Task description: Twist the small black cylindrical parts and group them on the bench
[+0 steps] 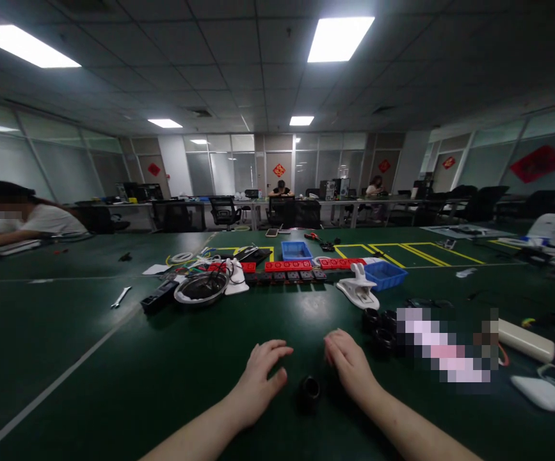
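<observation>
A short black cylindrical part with a round opening on top [310, 388] stands on the green table between my hands. My left hand [264, 374] is to its left, thumb and fingers apart, holding nothing. To the right of the part and slightly farther away, my right hand [349, 365] hovers over or rests on the tabletop with loosely bent fingers. No object shows in it, though its thumb is hidden. Neither hand touches the black part. Several similar black parts [383, 339] are grouped beyond my right hand.
A white clamp-like stand [358, 286], blue bins [385, 275] [296, 251] and red trays [288, 266] stand ahead. A round metal dish [201, 288], a black box [162, 296] and a wrench [121, 297] lie left. At right are a cream cylinder [527, 340] and white pouch [545, 392]. A person leans at far left.
</observation>
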Demonstrator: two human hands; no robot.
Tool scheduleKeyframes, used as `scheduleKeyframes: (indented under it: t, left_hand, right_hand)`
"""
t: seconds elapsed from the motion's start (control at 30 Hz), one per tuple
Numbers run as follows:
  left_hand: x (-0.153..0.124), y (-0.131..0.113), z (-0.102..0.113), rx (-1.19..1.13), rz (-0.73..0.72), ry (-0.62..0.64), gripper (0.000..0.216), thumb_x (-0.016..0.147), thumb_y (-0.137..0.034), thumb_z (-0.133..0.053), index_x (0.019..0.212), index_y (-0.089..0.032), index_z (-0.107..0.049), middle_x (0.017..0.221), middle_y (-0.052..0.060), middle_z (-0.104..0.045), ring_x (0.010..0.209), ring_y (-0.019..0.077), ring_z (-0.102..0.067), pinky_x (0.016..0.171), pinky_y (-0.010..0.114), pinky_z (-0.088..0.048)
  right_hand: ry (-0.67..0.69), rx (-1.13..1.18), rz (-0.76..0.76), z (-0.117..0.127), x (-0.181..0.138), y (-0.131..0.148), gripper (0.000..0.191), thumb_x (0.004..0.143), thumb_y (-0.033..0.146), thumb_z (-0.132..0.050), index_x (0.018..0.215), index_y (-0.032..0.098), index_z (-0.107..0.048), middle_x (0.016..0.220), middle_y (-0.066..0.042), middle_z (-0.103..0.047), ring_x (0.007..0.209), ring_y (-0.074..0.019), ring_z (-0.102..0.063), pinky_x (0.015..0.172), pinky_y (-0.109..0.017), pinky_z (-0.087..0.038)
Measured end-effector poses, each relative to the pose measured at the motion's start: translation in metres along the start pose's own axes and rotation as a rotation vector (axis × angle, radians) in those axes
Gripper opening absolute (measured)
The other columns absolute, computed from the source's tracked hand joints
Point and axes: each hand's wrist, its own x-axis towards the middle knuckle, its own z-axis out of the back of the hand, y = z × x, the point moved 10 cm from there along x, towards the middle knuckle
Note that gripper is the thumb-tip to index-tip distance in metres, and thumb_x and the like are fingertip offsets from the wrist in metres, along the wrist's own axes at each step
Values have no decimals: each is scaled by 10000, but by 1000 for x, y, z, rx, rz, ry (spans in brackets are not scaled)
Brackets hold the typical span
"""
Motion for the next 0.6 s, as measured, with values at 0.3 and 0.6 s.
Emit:
scheduleKeyframes:
  t: [0.3, 0.6]
  left_hand:
    - [6, 59, 8, -633, 336, -333, 596, 849, -445, -316, 1337, -166, -118, 824, 61, -625, 568, 160, -596, 562, 319, -490]
    - [0, 39, 21, -316, 237, -299, 497, 868, -462, -221, 768, -147, -592, 615, 25, -575, 684, 180, -584, 753, 374, -462]
  right_hand:
    - [2, 78, -191, -10, -6, -26, 357, 849, 379, -280, 1109, 174, -414, 602, 13, -464, 542, -158, -475, 525, -266, -389]
    - [3, -5, -53, 0, -3, -5, 464, 861, 423, -248, 488, 192, -399, 601, -37, -483, 672, -187, -492, 678, -318, -387]
